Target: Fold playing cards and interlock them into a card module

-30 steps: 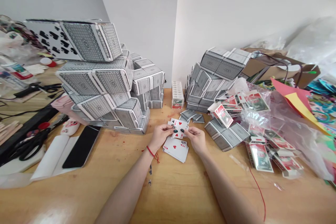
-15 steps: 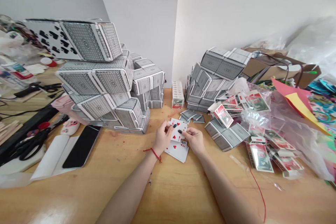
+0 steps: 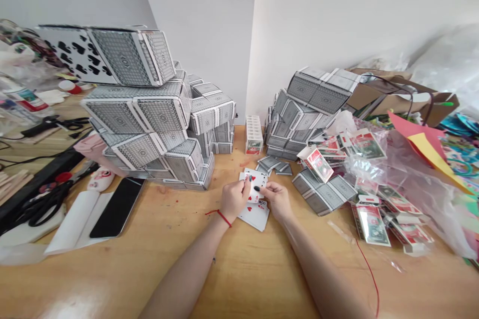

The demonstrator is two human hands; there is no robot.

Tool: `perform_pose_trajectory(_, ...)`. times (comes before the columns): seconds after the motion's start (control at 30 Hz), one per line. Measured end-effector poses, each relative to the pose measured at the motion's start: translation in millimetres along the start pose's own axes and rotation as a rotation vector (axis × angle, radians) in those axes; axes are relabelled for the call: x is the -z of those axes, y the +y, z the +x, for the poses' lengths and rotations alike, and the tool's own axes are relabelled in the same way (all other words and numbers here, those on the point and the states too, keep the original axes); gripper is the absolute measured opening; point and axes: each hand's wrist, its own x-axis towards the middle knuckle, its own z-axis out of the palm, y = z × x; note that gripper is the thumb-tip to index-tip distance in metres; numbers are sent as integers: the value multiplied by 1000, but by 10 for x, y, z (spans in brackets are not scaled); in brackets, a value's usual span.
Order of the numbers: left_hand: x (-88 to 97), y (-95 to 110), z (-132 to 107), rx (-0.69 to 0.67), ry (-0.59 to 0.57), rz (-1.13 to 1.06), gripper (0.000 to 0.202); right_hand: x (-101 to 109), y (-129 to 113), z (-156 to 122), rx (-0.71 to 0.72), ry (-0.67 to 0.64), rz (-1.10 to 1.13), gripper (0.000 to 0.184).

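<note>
Pinched between both hands are face-up playing cards [image 3: 255, 191], a hearts card in front with at least one other card edge behind it. My left hand [image 3: 234, 199] grips their left side, thumb across the front. On the right side, my right hand [image 3: 276, 198] pinches the edge between thumb and fingers. Below the held cards, a loose pile of playing cards [image 3: 255, 217] lies face up on the table. Just behind the hands are small folded grey-patterned card pieces [image 3: 273, 165]. How many cards the hands hold is hidden.
Stacked card-covered boxes [image 3: 160, 114] rise at left, with another stack [image 3: 318, 92] at right. A phone [image 3: 118, 208] and black scissors [image 3: 50, 204] lie left. Card packets [image 3: 370, 222], clear plastic and a red cord [image 3: 370, 271] are at right. A packet block [image 3: 254, 134] stands behind.
My left thumb and hand have shifted slightly over the held cards, and a card edge now shows behind the front card at its upper left. My right hand stays nearly still.
</note>
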Motion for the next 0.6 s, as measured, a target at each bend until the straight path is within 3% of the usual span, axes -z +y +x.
perform_pose_trajectory(0.1,20,15,-2,3,-36,53,37,13,-2,22,6,9,35,23)
perform_pose_trajectory(0.3,17,17,-15,-2,-168,-124,20,109,-37,87,112,90,66,21)
perform_pose_trajectory(0.47,-12,-5,-28,142,-201,-235,21,123,-31,103,128,103,47,22)
perform_pose_trajectory(0.6,-1,-20,-28,143,-202,-233,24,108,-25,93,132,85,42,22)
